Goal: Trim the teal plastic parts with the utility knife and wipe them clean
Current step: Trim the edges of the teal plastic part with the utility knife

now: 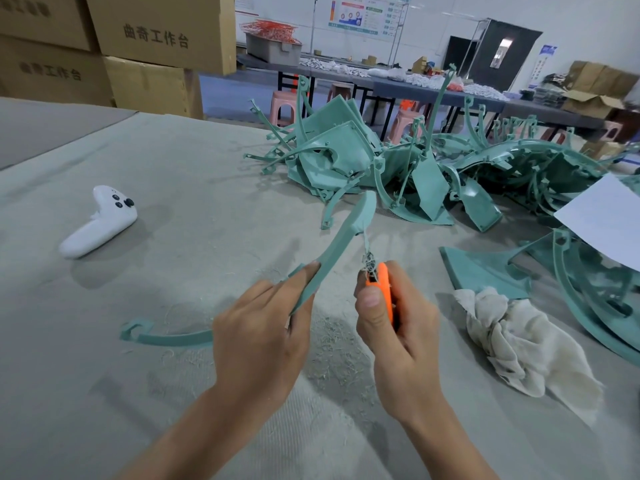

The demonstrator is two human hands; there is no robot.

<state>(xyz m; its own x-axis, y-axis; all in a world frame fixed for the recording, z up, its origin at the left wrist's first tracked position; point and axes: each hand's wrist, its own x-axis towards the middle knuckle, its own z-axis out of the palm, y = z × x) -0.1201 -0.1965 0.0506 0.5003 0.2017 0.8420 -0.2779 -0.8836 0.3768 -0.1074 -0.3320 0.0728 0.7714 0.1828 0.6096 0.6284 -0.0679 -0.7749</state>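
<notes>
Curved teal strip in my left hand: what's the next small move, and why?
Probably pull the orange utility knife in the right hand slightly away from the curved teal strip to snap off the shaving: a thin curl joins the strip's edge to the blade tip and bunches there.

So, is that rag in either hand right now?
No, the rag lies on the table; the left hand holds a teal plastic part, the right hand the orange utility knife.
</notes>
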